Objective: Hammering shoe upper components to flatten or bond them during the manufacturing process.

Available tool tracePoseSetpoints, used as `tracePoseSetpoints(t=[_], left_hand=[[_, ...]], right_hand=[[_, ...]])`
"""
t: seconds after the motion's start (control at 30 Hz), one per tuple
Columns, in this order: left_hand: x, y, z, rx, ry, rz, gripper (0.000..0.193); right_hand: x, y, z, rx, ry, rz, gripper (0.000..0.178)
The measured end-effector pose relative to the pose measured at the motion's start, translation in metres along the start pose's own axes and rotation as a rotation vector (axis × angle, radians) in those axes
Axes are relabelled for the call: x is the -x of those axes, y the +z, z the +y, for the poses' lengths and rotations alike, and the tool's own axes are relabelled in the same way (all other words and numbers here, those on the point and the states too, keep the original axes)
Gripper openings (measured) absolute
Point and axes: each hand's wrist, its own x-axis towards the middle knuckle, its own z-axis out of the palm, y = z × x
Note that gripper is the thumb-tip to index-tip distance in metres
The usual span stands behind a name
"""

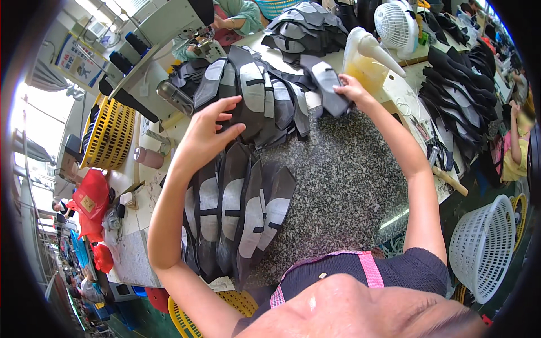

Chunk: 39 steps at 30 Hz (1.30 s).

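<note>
My right hand (353, 92) pinches the edge of a dark grey shaped piece (328, 84) with a light grey patch, held above the far part of the speckled stone slab (344, 186). The held piece is slightly blurred. My left hand (218, 125) hangs with fingers apart at the near edge of a far pile of similar pieces (252, 84). Nothing shows in its grip; whether its fingertips touch the pile I cannot tell. Closer to me, another overlapping row of pieces (231, 205) lies along the slab's left side, below my left forearm.
A yellowish plastic jug (365, 65) and a white fan (394, 27) stand at the far right. Black pieces (459, 90) are heaped beyond the table's right side, near a white basket (483, 248). A co-worker's sleeve (242, 14) shows beside a sewing machine (163, 36). A yellow basket (111, 132) stands left.
</note>
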Motion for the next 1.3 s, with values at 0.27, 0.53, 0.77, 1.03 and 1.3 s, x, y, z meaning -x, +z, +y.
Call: tracePoseSetpoints(t=[0.27,0.53,0.77,1.03,1.3], left_hand=[[-0.053,-0.058,-0.137,0.096,-0.145,0.479,0.045],[-0.066,-0.041,-0.265,0.393,-0.841,0.120,0.120],[-0.062,0.005,-0.367,-0.044,-0.627,0.029,0.098],[-0.098,0.027,-0.324,0.933,-0.865,0.058,0.093],[-0.072,0.036,-0.374,0.685,-0.527,-0.002,0.084]], right_hand=[[-0.013,0.070,-0.023,-0.122,0.002,-0.221,0.054],[0.004,0.118,-0.060,-0.229,0.164,-0.173,0.115],[-0.010,0.118,-0.055,-0.180,0.227,-0.214,0.118],[-0.035,0.105,-0.041,-0.346,0.224,-0.263,0.115],[-0.034,0.134,-0.067,-0.188,0.244,-0.322,0.127]])
